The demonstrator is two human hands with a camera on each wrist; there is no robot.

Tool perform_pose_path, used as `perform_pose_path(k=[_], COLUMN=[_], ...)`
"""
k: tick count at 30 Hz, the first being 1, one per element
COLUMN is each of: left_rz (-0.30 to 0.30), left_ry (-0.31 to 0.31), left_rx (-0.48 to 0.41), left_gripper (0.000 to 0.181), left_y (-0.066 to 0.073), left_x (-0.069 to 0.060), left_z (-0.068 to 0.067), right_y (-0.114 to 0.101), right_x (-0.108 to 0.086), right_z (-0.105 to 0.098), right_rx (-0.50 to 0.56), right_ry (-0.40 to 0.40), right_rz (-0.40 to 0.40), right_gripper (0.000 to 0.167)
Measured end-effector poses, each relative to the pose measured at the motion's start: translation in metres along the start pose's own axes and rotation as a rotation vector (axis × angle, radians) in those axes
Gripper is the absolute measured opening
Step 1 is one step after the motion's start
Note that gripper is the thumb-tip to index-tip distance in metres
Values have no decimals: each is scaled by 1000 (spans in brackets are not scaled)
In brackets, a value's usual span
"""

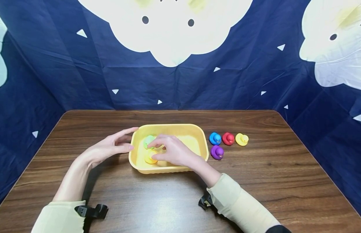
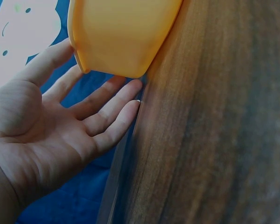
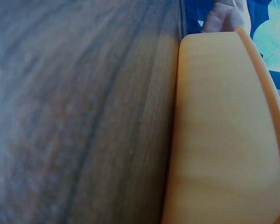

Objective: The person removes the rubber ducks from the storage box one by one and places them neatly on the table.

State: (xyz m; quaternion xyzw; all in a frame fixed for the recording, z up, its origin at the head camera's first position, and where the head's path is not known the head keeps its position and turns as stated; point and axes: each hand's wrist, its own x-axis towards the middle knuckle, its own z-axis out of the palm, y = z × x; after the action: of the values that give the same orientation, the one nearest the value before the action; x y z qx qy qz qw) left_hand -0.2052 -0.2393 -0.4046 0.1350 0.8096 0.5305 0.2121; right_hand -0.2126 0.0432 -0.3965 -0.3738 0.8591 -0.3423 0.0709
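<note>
A yellow plastic tub [image 1: 168,169] stands on the wooden table with a light green rubber duck [image 1: 148,141] and a yellow-orange rubber duck [image 1: 149,158] inside, at its left end. My right hand [image 1: 175,150] reaches over the near rim, thumb and bent forefinger at the yellow-orange duck and partly covering it. Whether they pinch it or only hover there does not show. My left hand [image 1: 111,144] is at the tub's left end with spread fingers, the fingertips at its wall. The left wrist view shows that palm holding nothing, below the tub's side [image 2: 121,37].
Right of the tub sit a blue duck [image 1: 215,138], a red duck [image 1: 228,138], a yellow duck [image 1: 242,139] and a purple duck [image 1: 217,152]. A dark blue curtain [image 1: 174,87] with white cloud shapes hangs behind the table [image 1: 270,181].
</note>
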Motion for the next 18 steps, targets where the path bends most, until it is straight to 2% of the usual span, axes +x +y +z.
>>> perform_pose_path(k=[18], left_rz=[-2], left_ry=[3], left_rx=[1], left_gripper=[71], left_y=[2], left_x=[0], left_z=[1], right_y=[2], right_x=[0], right_z=[3], right_rx=[-9], right_ry=[-31], right_rz=[-22], right_gripper=[33])
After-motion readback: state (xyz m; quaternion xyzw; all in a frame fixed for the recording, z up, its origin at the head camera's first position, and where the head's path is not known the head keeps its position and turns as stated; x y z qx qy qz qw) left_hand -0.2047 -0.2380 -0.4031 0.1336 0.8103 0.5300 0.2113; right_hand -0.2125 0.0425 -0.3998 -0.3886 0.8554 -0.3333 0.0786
